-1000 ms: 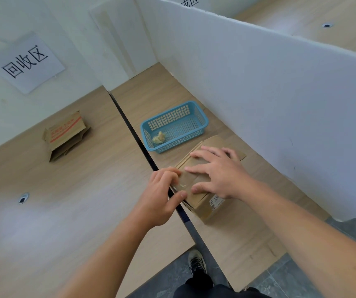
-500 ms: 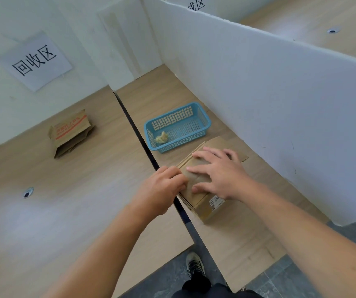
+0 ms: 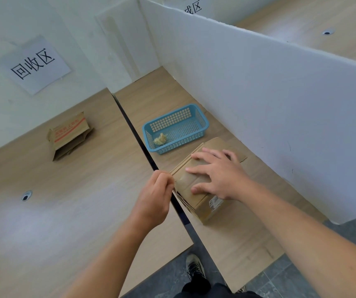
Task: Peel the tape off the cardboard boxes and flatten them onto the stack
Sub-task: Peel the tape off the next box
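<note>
A brown cardboard box [image 3: 202,208] with a shipping label sits on the right table next to the gap between the tables. My right hand [image 3: 218,172] lies flat on its top with fingers spread, pressing it down. My left hand [image 3: 157,194] is at the box's left top edge, its fingertips pinching the end of the tape [image 3: 176,180] there. A flattened cardboard box [image 3: 68,135] with red print lies on the left table near the wall.
A blue plastic basket [image 3: 202,121] holding a crumpled wad of tape [image 3: 160,139] stands just behind the box. A white partition [image 3: 269,108] walls off the right side. A dark gap [image 3: 140,145] separates the two tables. My shoe shows on the floor below.
My left hand has closed its fingertips at the box's left top edge and drawn slightly left. The right hand stays flat on the box.
</note>
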